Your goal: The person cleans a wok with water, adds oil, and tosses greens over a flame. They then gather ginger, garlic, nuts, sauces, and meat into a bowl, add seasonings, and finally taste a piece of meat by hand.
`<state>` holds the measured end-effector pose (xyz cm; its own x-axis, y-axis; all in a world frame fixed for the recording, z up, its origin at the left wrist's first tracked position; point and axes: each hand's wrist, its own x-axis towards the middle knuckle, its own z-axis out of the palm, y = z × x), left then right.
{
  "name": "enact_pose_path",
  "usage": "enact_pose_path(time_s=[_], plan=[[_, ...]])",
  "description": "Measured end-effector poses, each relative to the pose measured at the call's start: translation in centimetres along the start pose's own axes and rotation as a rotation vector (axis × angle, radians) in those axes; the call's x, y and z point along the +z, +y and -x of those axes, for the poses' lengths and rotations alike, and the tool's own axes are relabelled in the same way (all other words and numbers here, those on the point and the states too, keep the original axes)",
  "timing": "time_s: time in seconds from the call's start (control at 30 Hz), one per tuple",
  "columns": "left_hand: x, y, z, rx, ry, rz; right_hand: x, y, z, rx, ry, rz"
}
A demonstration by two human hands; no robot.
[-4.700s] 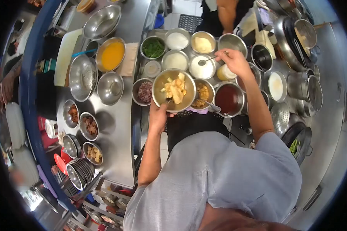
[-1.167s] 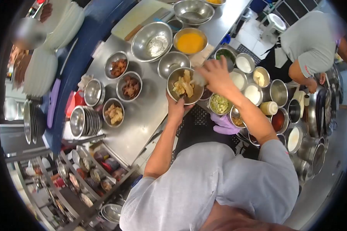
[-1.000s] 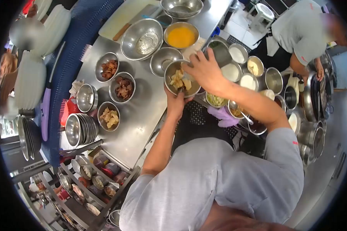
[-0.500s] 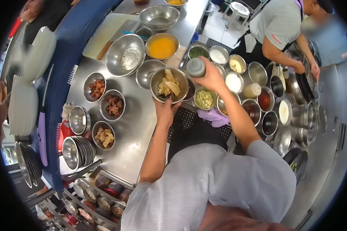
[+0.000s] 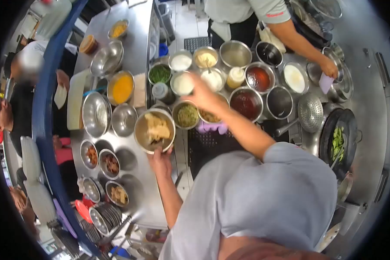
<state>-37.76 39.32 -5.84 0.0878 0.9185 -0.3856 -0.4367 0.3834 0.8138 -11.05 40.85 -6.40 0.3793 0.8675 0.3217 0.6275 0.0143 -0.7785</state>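
Note:
My left hand [image 5: 161, 158] grips the rim of a metal bowl [image 5: 139, 143] from below, fingers closed on it. Pale yellowish pieces [image 5: 157, 128], perhaps chicken, lie in the bowl with something dark. My right hand [image 5: 201, 93] is smeared by motion over the edge of a bowl of white powder [image 5: 184, 83]; its fingers cannot be made out. A squeeze bottle [image 5: 161, 92] with a grey cap stands upright left of that powder. Below my right hand are a bowl of chopped green vegetable [image 5: 187, 115] and another partly hidden by my forearm.
Around these stand bowls of chopped greens [image 5: 159, 74], red sauce [image 5: 260, 78] and dark red sauce [image 5: 246, 104]. Yellow liquid [image 5: 120, 88] fills a bowl at left. A perforated ladle [image 5: 310, 112] lies near a wok [image 5: 339, 138]. A co-worker's hand [image 5: 328, 67] reaches in at upper right.
My right hand has let go of the squeeze bottle, which now stands among the bowls, and has moved to the white powder. The view has turned toward the right.

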Motion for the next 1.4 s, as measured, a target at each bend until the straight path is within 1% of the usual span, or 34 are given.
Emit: enact_pose_path(time_s=[0.03,0.07,0.1,0.13,0.17,0.2,0.23,0.3,0.33,0.37,0.43,0.47,0.5,0.57,0.6,0.63,0.7,0.73,0.8,0.83,0.9,0.93,1.0,1.03,1.07,1.17,1.2,1.23,1.27,1.3,1.37,1.4], plan=[[-0.6,-0.9,0.0,-0.083,-0.076,-0.035,-4.2,-0.4,1.3,0.047,0.114,0.013],[-1.1,-2.7,-0.7,-0.095,-0.147,-0.037,-6.9,2.7,2.4,0.079,0.222,0.074],[-0.9,-3.9,-1.1,-0.101,-0.219,-0.037,-8.9,4.8,4.1,0.127,0.387,0.302],[1.3,-4.0,-0.5,-0.097,-0.214,0.012,-10.1,7.8,5.3,0.203,0.422,0.341],[3.7,-4.2,0.2,-0.099,-0.199,0.055,-10.8,9.6,5.9,0.376,0.332,0.423],[4.5,-4.8,-0.1,-0.118,-0.24,0.041,-10.6,11.0,5.8,0.503,0.251,0.445],[6.2,-4.6,0.5,-0.103,-0.241,0.004,-10.3,11.6,5.3,0.533,0.208,0.461],[8.3,-4.5,0.5,-0.076,-0.324,-0.036,-9.0,12.7,4.4,0.486,0.173,0.463],[8.7,-4.8,0.2,-0.06,-0.35,-0.051,-7.8,13.6,4.3,0.36,0.269,0.422],[8.9,-5.0,0.0,-0.047,-0.384,-0.07,-7.0,14.6,4.5,0.364,0.261,0.404],[9.9,-5.3,-0.3,0.008,-0.407,-0.105,-6.5,14.9,3.9,0.282,0.282,0.274],[10.1,-5.5,-0.4,0.028,-0.384,-0.146,-6.6,15.2,3.3,0.214,0.326,0.126],[10.1,-5.7,-0.8,0.038,-0.369,-0.146,-7.6,13.2,2.4,0.136,0.351,0.044],[9.8,-5.6,-1.2,0.077,-0.353,-0.248,-10.9,5.1,0.2,-0.076,0.17,0.223],[9.8,-5.5,-1.2,0.085,-0.318,-0.247,-11.8,1.7,-0.6,-0.221,0.008,0.386],[9.7,-5.4,-1.0,0.086,-0.304,-0.235,-11.8,-1.1,-1.2,-0.231,-0.007,0.387],[9.6,-5.0,-1.5,0.161,-0.274,-0.225,-10.9,-5.5,-1.8,-0.462,-0.426,0.804],[9.3,-4.7,-1.6,0.142,-0.272,-0.224,-9.8,-6.8,-2.0,-0.464,-0.433,0.812],[8.3,-4.9,-2.6,0.139,-0.281,-0.204,-7.3,-8.6,-2.1,-0.578,-0.551,0.874],[7.7,-5.0,-3.0,0.14,-0.288,-0.197,-6.1,-9.5,-2.1,-0.568,-0.561,0.879],[6.8,-4.2,-3.7,0.096,-0.303,-0.186,-3.8,-11.6,-2.4,-0.603,-0.678,1.055],[6.3,-3.8,-3.6,0.064,-0.31,-0.173,-3.0,-12.3,-2.6,-0.648,-0.69,1.098],[4.3,-3.2,-3.4,0.038,-0.333,-0.207,-0.8,-13.4,-2.2,-0.578,-0.76,1.128],[4.6,-2.6,-4.4,0.057,-0.373,-0.226,-0.2,-13.9,-3.1,-0.533,-0.79,1.184],[4.6,-2.1,-4.4,0.042,-0.356,-0.22,0.1,-14.2,-3.2,-0.526,-0.774,1.255],[2.5,-2.9,-6.3,0.061,-0.434,-0.201,-0.4,-15.2,-3.7,-0.472,-0.75,1.212],[3.2,-1.5,-5.7,0.029,-0.43,-0.196,-0.7,-15.0,-3.4,-0.458,-0.745,1.219],[3.2,-1.3,-5.9,0.024,-0.45,-0.194,-1.3,-14.4,-3.0,-0.426,-0.708,1.102],[3.0,-1.1,-6.1,-0.008,-0.417,-0.23,-2.0,-13.9,-2.5,-0.388,-0.662,0.994],[3.2,-1.1,-6.4,-0.042,-0.403,-0.265,-2.5,-13.3,-2.0,-0.35,-0.637,1.028],[3.3,-1.7,-7.3,0.017,-0.449,-0.24,-4.5,-11.2,-0.4,-0.128,-0.538,0.798],[4.7,-0.9,-6.6,-0.014,-0.454,-0.182,-5.3,-9.8,0.5,-0.02,-0.376,0.721]])
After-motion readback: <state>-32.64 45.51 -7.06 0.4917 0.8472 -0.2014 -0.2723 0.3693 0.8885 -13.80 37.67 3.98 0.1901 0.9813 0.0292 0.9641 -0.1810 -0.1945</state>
